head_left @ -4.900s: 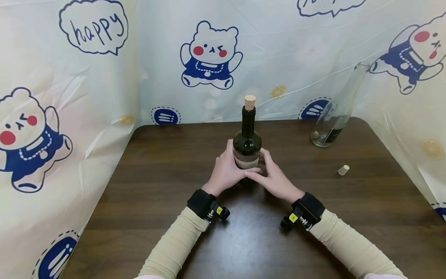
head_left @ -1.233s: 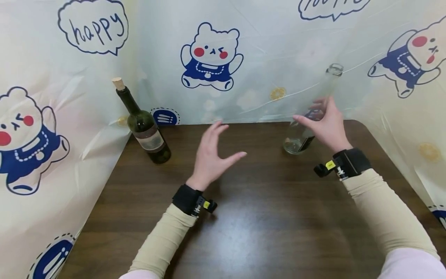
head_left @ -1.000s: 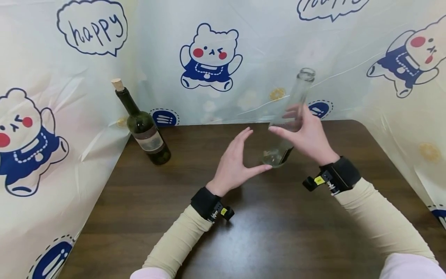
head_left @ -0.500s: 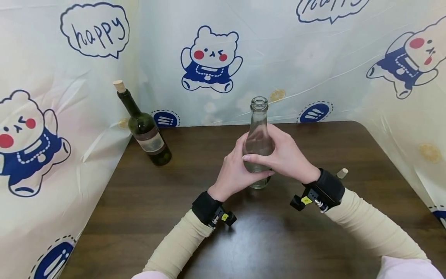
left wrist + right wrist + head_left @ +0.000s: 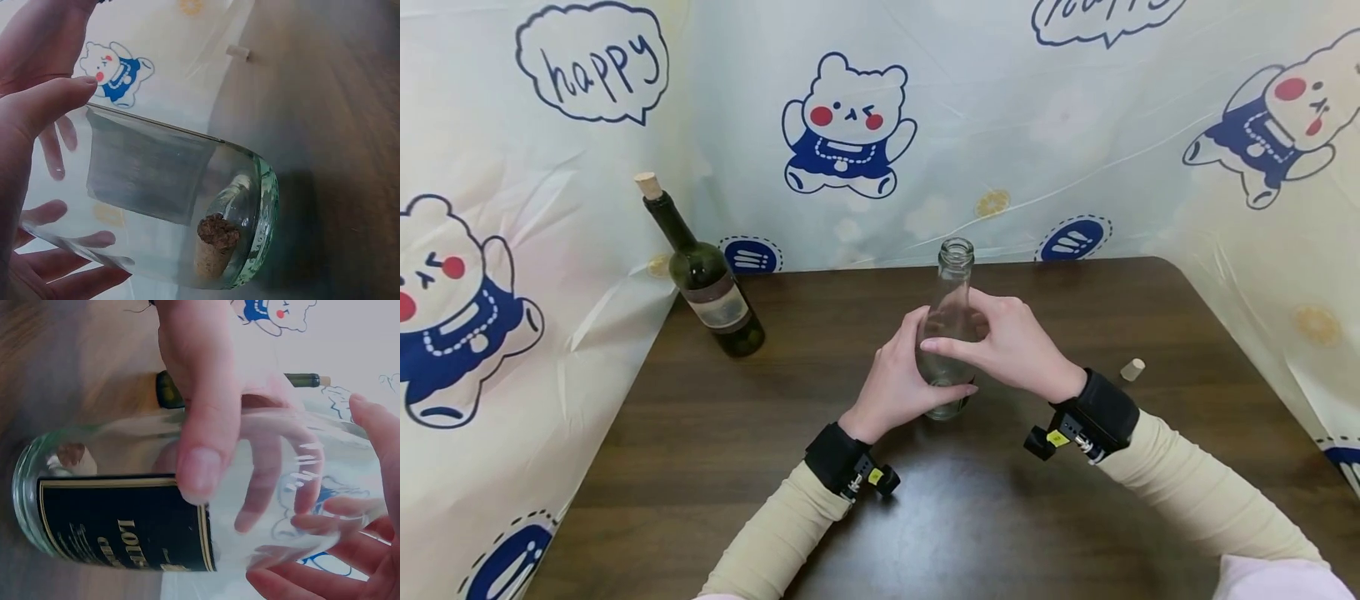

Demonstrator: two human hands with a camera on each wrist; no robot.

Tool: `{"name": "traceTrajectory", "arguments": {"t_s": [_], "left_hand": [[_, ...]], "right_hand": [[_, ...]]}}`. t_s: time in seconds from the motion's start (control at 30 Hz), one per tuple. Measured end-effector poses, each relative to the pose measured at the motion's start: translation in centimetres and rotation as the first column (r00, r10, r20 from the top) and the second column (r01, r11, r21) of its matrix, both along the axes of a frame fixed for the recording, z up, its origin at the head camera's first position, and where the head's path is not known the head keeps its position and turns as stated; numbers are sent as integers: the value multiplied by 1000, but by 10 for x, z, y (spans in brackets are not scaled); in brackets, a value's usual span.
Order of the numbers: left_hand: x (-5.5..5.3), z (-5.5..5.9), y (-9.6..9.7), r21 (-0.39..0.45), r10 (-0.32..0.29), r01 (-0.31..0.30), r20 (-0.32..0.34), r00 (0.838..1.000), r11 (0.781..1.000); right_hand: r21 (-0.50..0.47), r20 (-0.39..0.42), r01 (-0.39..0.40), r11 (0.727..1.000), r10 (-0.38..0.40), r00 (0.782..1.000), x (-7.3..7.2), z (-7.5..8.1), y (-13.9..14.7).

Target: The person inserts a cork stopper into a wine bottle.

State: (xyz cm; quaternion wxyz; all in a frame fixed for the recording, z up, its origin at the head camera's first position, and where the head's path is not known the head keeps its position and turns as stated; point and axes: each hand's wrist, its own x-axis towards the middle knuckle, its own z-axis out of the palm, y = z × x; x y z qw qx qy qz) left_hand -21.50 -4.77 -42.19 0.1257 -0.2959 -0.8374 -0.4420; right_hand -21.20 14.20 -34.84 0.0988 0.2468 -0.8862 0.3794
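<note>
Both hands grip a clear glass bottle, held upright at the middle of the table. The left hand wraps its lower body from the left. From the right, the right hand holds it higher up, its thumb across the front. The bottle's mouth is uncorked. Inside, near the thick greenish base, lies a cork with a crumbly dark end. A black label with gold edging shows in the right wrist view. The base hangs close over the tabletop in the left wrist view.
A dark green wine bottle with a cork in its neck stands at the back left. A loose pale cork lies on the brown wooden table, right of the hands. A printed curtain hangs along the back and sides.
The green bottle went from both hands to the back left. The right hand brought the clear bottle from the back right to the middle, where the left hand also took hold; it has since lowered slightly.
</note>
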Motion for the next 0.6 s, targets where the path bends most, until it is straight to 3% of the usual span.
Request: {"name": "traceTrajectory", "arguments": {"t_s": [0.37, 0.6], "left_hand": [[4, -6, -1, -27, 9, -8, 40, 999, 1000], [4, -7, 0, -26, 15, -14, 44, 999, 1000]], "right_hand": [[0, 32, -18, 1000, 18, 999, 1, -4, 2], [33, 181, -40, 999, 33, 983, 3, -7, 14]]}}
